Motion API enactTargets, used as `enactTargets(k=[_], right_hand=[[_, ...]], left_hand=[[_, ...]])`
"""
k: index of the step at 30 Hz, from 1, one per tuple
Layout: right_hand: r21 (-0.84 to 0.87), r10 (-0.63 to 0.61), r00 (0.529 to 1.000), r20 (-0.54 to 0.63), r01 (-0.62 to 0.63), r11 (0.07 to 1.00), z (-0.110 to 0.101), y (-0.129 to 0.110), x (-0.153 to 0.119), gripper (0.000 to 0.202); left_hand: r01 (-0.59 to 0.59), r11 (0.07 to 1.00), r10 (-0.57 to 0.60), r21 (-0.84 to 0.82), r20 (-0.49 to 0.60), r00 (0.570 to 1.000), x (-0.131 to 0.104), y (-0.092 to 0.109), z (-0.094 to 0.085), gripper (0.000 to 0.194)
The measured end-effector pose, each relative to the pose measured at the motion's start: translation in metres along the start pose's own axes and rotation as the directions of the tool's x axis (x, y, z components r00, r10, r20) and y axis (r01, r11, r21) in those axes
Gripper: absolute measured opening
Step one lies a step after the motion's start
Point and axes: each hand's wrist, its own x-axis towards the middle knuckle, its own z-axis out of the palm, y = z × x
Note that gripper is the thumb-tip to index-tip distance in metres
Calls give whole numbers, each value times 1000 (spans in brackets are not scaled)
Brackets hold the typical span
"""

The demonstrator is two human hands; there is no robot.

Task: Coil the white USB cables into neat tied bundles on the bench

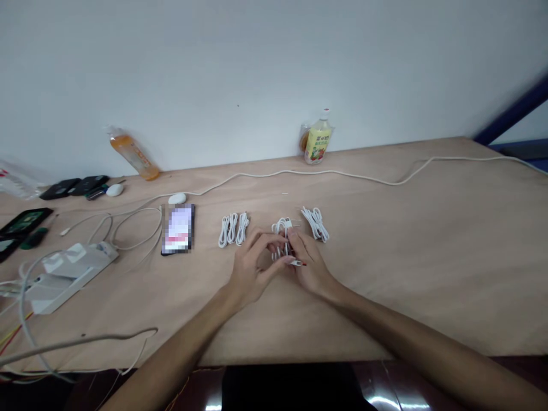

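Note:
A white cable point(280, 225), looped and with a light plug end at its top, is held between my two hands over the middle of the table. My left hand point(252, 265) pinches it from the left, fingers curled round its loops. On the right side, my right hand point(311, 262) grips the same cable, its thumb near the plug. A small white connector with a red tip point(297, 263) sticks out below the fingers. Left of my hands lie several white cable bundles point(232, 229) side by side. Another white bundle point(315, 224) rests just right of my right hand.
A phone point(178, 229) lies left of the bundles. A white power strip point(71, 277) with tangled cords is at the left. An orange bottle point(135, 155) and a yellow-labelled bottle point(318, 141) stand by the wall. A long cord point(338, 172) crosses the table point(428, 257).

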Motion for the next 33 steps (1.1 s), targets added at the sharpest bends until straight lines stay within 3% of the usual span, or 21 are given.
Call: enactTargets(k=[5,9,11,14,17,19,23,28,33], right_hand=[[6,22,999,-26,-22,1000,0,2,0,55],[3,42,999,-32,-42,999,0,4,2,56],[10,71,997,-14,-71,997,-1,4,2,56],[-29,77,995,-70,-79,996,-1,4,0,55],[-42,85,988,-131,-91,995,-1,2,-1,57],[0,126,985,-116,-127,992,-1,0,-2,61],[54,154,986,-68,-150,987,0,-5,-1,70],[104,214,974,69,-220,970,1,-3,-1,72],[152,273,958,86,-284,947,2,3,-1,74]], left_hand=[[-169,982,164,86,60,985,-2,2,-1,26],[-177,982,173,72,63,983,-3,1,3,10],[-85,996,84,27,39,996,-3,1,6,8],[157,982,-159,-108,-14,987,-2,2,8,10],[393,867,-417,-305,-16,909,1,2,9,15],[483,773,-527,-412,8,850,3,2,9,21],[541,660,-614,-521,41,788,8,2,9,31],[526,642,-635,-558,-4,772,10,2,7,32],[536,591,-661,-602,19,750,11,2,8,37]])
